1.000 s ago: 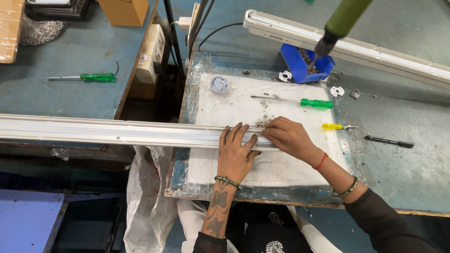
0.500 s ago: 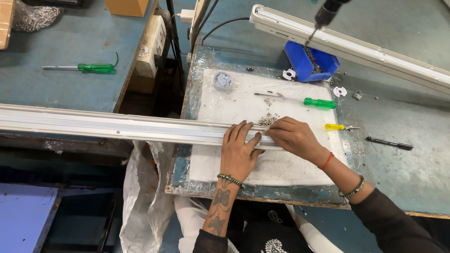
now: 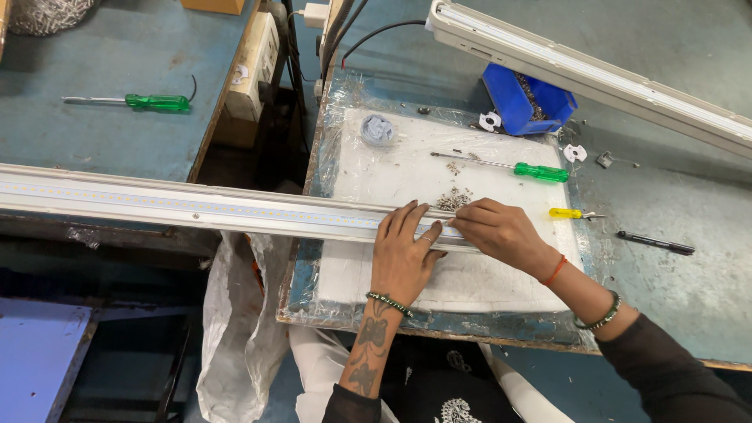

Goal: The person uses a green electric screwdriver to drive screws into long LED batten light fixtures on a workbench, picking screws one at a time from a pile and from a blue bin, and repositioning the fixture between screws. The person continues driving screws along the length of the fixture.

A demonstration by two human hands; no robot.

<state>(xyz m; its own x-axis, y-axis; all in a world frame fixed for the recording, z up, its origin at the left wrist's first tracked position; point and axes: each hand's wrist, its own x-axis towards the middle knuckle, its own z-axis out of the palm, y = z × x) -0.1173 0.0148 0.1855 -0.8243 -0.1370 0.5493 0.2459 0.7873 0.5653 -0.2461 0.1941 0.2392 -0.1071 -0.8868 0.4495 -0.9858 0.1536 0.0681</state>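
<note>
The left hand (image 3: 403, 254) is lying flat with open fingers on the long light strip (image 3: 196, 207). The right hand (image 3: 501, 231) is pinching its fingers closed at the strip's top, just beside the left fingertips. A little pile of screws (image 3: 453, 201) is sitting close behind them.

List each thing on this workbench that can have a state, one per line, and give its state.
LED strip channel: lying flat, spanning the gap between benches
left hand: pressed flat on the channel
right hand: fingertips pinched at the channel
green screwdriver: lying loose, unheld
yellow screwdriver: lying loose
blue bin: open
</note>
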